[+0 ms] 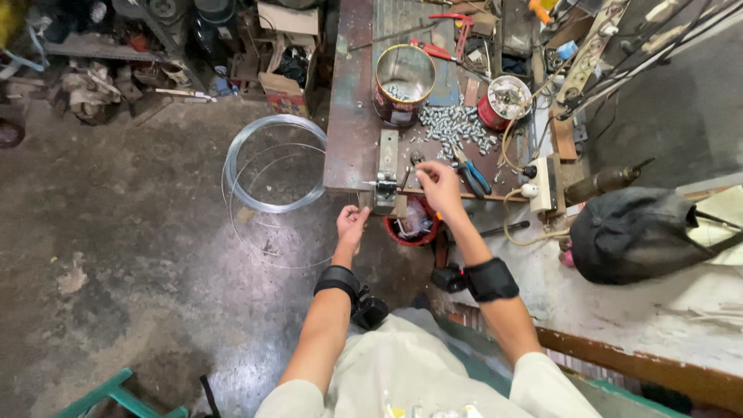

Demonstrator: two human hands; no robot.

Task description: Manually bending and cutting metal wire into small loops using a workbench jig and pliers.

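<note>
My left hand (352,226) hangs just below the near edge of the workbench (350,139), fingers curled around a thin wire that is hard to make out. My right hand (439,186) rests at the bench edge, pinching a small metal piece beside a grey metal jig (385,179) bolted to the bench. A coil of silvery wire (272,162) lies on the concrete floor to the left of the bench. A heap of small silvery metal parts (457,128) sits behind my right hand.
An open tin can (403,83) and a red tin of parts (503,102) stand on the bench. Blue-handled pliers (474,174) lie near my right hand. A red bucket (412,226) sits under the bench edge. A dark cap (635,232) lies at right, cluttered shelves at back left.
</note>
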